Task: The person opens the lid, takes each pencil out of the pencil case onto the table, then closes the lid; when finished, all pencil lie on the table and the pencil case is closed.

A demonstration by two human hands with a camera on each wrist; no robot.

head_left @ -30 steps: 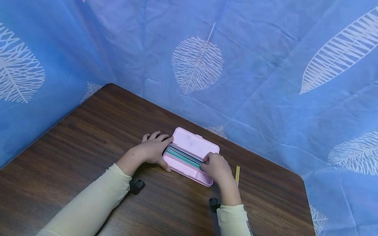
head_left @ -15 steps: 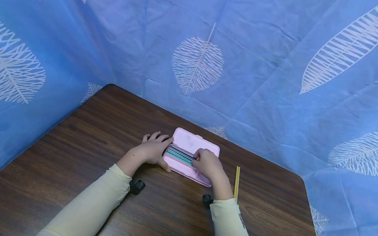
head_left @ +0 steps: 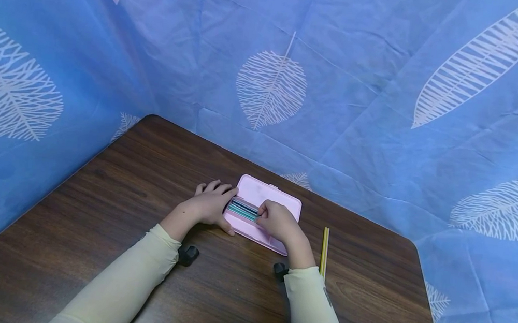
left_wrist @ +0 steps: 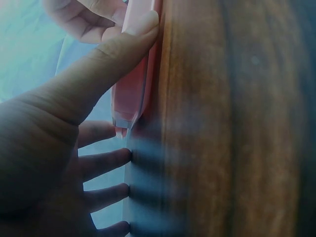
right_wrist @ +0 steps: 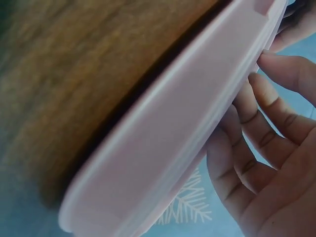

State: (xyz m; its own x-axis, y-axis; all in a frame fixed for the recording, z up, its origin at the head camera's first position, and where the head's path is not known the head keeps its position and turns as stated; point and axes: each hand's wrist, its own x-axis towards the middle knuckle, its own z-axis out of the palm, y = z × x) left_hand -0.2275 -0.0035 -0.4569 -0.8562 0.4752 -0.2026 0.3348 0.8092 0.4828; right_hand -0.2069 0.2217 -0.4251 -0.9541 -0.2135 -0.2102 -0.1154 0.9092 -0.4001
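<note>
A pink pencil case lies with its lid folded back. Slim teal and dark sticks, which look like pencils, lie inside it. My left hand holds the case's left end, thumb along the near wall and index finger at the far corner. The left wrist view shows the thumb against the case and the other fingers spread, tips down by the table. My right hand reaches in over the sticks with bent fingers. In the right wrist view the case wall hides its fingertips and anything between them.
Two slim yellow sticks lie side by side to the right of the case, partly behind the right forearm. The dark wooden table ends at a blue leaf-patterned cloth behind and at both sides.
My right hand has slid left along the inside of the case, covering more of the sticks. More of the yellow sticks shows now. The left hand and the case have stayed put.
</note>
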